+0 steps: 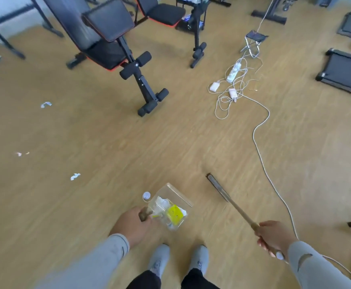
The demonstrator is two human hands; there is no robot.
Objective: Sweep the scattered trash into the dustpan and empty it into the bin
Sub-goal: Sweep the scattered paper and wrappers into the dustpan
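Holding a clear dustpan [170, 207] low over the floor [128, 155], broom [228, 200] beside it.
Left hand [133, 223] grips the dustpan handle; right hand [273, 236] grips the broom stick. Paper scraps [75, 176] lie well left, toward the floor's left edge; a white cable [262, 157] runs along the right.

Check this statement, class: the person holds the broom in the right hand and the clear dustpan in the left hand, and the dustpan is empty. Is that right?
Not quite. The head view shows the dustpan is not empty: it already holds trash, including a yellow piece and white bits. The rest stands: the right hand grips the broom and the left hand grips the dustpan's handle.
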